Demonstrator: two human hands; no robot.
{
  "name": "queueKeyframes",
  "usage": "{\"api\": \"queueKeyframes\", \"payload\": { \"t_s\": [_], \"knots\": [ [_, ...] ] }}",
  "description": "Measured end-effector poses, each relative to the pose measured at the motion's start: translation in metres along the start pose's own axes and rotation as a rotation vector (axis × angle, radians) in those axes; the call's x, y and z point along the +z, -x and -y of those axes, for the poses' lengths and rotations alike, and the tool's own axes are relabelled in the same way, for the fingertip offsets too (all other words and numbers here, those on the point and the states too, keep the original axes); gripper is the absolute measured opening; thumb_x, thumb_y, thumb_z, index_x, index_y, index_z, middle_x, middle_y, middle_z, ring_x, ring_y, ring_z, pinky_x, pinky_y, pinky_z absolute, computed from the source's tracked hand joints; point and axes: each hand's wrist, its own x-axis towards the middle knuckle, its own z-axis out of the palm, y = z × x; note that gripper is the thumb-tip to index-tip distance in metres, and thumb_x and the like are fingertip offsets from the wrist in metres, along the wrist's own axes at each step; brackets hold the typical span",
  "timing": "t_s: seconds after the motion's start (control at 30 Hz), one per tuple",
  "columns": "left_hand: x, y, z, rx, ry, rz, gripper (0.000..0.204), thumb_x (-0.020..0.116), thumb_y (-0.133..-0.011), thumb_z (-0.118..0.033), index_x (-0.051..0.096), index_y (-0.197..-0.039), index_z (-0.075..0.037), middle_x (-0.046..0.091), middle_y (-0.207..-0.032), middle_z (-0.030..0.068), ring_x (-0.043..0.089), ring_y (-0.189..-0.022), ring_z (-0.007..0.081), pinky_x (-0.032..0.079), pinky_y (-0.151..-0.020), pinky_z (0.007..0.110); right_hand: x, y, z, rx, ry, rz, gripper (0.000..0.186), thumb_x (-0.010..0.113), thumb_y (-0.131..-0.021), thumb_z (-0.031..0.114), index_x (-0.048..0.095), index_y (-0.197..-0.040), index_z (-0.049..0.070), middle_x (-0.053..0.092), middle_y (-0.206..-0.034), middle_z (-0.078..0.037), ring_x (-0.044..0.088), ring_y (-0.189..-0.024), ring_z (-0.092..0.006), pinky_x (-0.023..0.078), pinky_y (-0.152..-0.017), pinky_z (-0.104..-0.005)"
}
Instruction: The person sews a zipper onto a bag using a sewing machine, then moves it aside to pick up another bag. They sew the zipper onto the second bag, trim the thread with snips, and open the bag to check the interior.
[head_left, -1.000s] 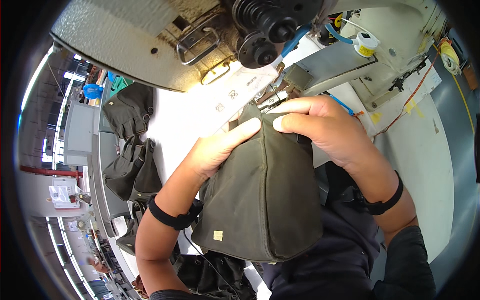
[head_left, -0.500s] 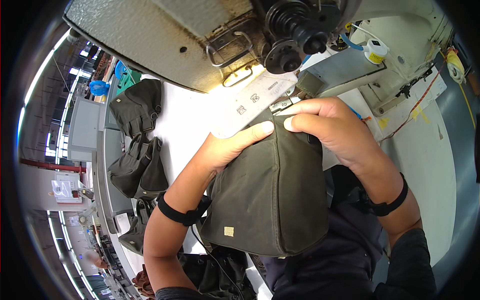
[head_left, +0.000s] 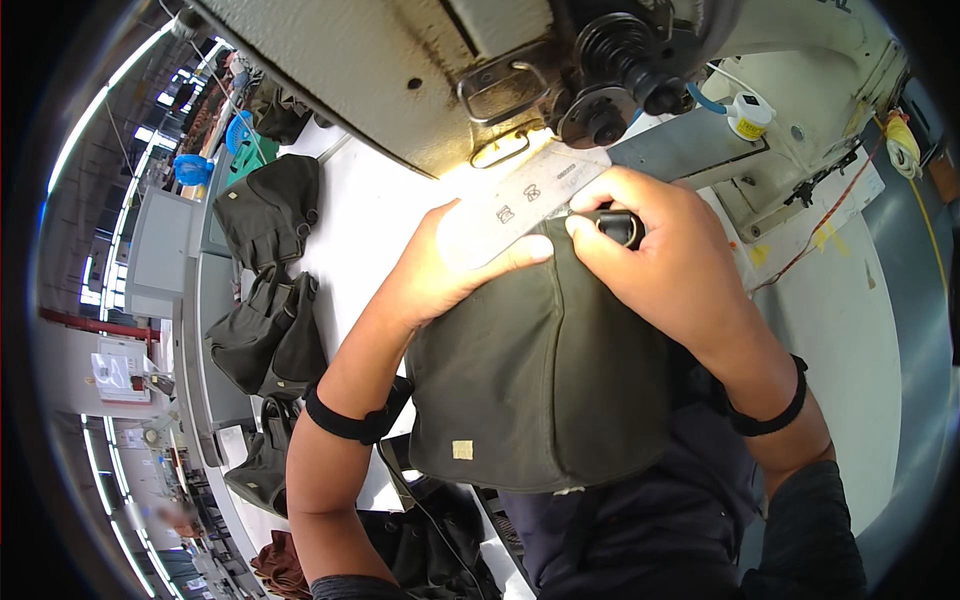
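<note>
A dark olive fabric bag (head_left: 500,390) hangs between my forearms, with a raised seam down its middle and a small pale label low on its left side. Its upper edge reaches the sewing machine (head_left: 400,90). My left hand (head_left: 440,265) grips that edge, thumb lying on the fabric and fingers hidden behind the bag and the machine's pale cover plate (head_left: 535,192). Right of the seam, my right hand (head_left: 665,250) pinches the edge between thumb and fingers. A black tab with a metal ring (head_left: 622,229) shows beside its thumb. The needle area is hidden.
Several similar dark bags (head_left: 268,210) lie in a row along the table's left side. Brown fabric (head_left: 283,565) and more dark bags (head_left: 420,545) sit low at the left. A thin black cable runs past my left forearm. Blue tubing (head_left: 705,92) joins the machine at the right.
The bag's upper edge has shifted, and the black tab with its ring has come into view by my right hand. My left hand has moved slightly up. The whole view has tilted a little.
</note>
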Motion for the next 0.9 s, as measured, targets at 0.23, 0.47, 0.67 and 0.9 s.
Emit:
{"api": "queueKeyframes", "payload": {
  "t_s": [0.23, 0.47, 0.67, 0.9],
  "knots": [
    [0.004, -0.001, -0.006, 0.062, -0.033, -0.017, 0.052, 0.092, -0.084, -0.027, 0.071, -0.123, 0.000, 0.074, -0.113, 0.0044, 0.066, -0.102, 0.0115, 0.054, -0.094, 0.030, 0.003, -0.003, -0.009, -0.138, 0.080, -0.121, 0.017, 0.073, -0.087, 0.019, 0.075, -0.097, 0.006, 0.072, -0.075, -0.012, 0.069, -0.071, -0.0341, 0.050, -0.075, -0.0399],
    [-0.006, -0.008, 0.005, 0.060, -0.003, 0.047, 0.053, 0.091, -0.085, -0.029, 0.071, -0.124, 0.000, 0.075, -0.115, 0.0049, 0.067, -0.105, 0.0122, 0.054, -0.096, 0.030, 0.001, -0.012, -0.015, -0.050, -0.162, 0.080, 0.029, 0.070, -0.085, 0.017, 0.074, -0.106, -0.002, 0.072, -0.077, -0.018, 0.063, -0.063, -0.0232, 0.048, -0.061, -0.0338],
    [-0.013, -0.016, -0.004, 0.238, -0.090, 0.101, 0.057, 0.091, -0.085, -0.030, 0.070, -0.128, 0.001, 0.075, -0.117, 0.0058, 0.067, -0.106, 0.0135, 0.053, -0.097, 0.031, 0.010, -0.007, -0.018, -0.068, -0.385, -0.055, 0.024, 0.069, -0.085, 0.015, 0.075, -0.102, 0.000, 0.072, -0.075, -0.013, 0.062, -0.066, -0.0158, 0.048, -0.068, -0.0329],
    [-0.015, -0.012, -0.015, 0.365, -0.289, 0.083, 0.053, 0.090, -0.084, -0.038, 0.074, -0.118, 0.000, 0.078, -0.103, 0.0090, 0.069, -0.092, 0.0155, 0.055, -0.088, 0.032, 0.005, -0.004, -0.013, -0.340, 0.274, -0.208, 0.013, 0.074, -0.085, 0.020, 0.077, -0.094, 0.011, 0.073, -0.075, -0.006, 0.065, -0.070, -0.0285, 0.043, -0.082, -0.0400]
  ]
}}
